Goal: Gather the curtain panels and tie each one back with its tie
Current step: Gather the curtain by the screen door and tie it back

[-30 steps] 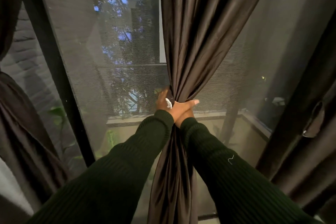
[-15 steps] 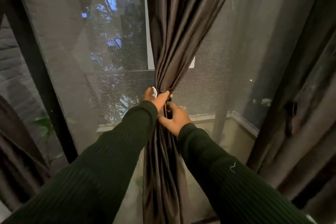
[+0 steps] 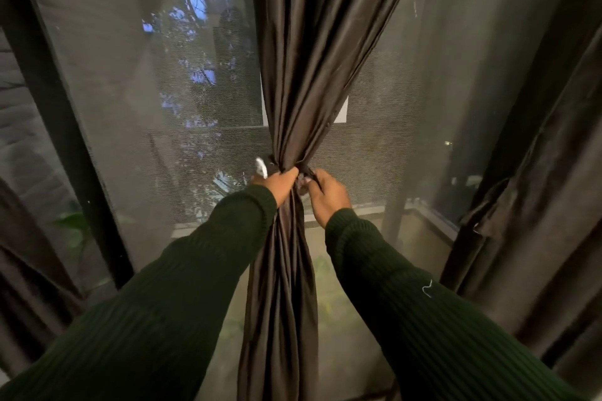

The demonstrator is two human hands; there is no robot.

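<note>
A dark brown curtain panel (image 3: 306, 75) hangs in the middle of the window, gathered into a tight bunch at waist height. A dark tie (image 3: 306, 170) with a small white tag (image 3: 261, 167) wraps around the bunch. My left hand (image 3: 277, 182) grips the gathered fabric and the tie's left end. To the right of the bunch, my right hand (image 3: 327, 194) pinches the tie's other end. The part of the tie behind the fabric is hidden.
A second dark curtain panel (image 3: 547, 172) hangs at the right, with a loop of its own tie (image 3: 488, 205) showing. Another dark curtain (image 3: 22, 254) sits at the far left. A black window frame post (image 3: 65, 140) and mesh screen (image 3: 130, 91) stand behind.
My hands were crossed on the bunch a second ago. They have since separated, the right hand moving to the right side with one end of the tie. The view shifted slightly.
</note>
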